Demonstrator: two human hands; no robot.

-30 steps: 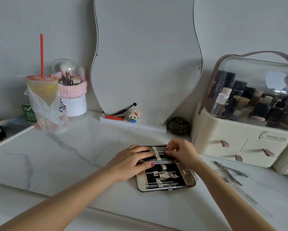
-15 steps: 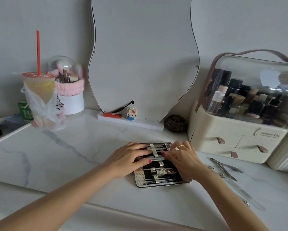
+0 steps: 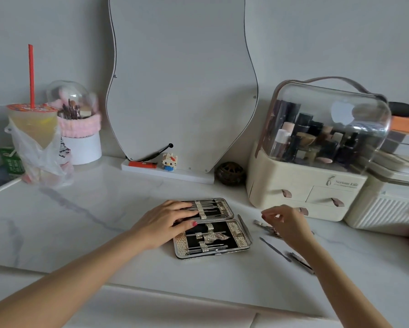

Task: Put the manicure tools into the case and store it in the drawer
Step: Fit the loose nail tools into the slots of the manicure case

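Note:
The manicure case point(image 3: 240, 241) lies open on the marble counter, its two black-lined halves holding several steel tools under gold straps. My left hand point(image 3: 164, 221) rests flat on the case's left side, fingers straight across the tools. My right hand point(image 3: 285, 221) hovers to the right of the case with loosely curled fingers, holding nothing, just above loose nippers point(image 3: 265, 226). A thin file point(image 3: 275, 249) and a clipper point(image 3: 301, 262) lie on the counter by my right wrist. The cream organizer's drawers point(image 3: 326, 197) are closed.
A wavy mirror point(image 3: 182, 79) leans on the wall behind the case. A bagged drink with a red straw point(image 3: 34, 143) and a brush holder point(image 3: 80, 129) stand back left. A clear-lidded cosmetics organizer point(image 3: 321, 129) and a ribbed white box point(image 3: 385, 209) stand at the right.
My right hand has left the case and moved right, over the loose tools. My left hand stays on the case's left side.

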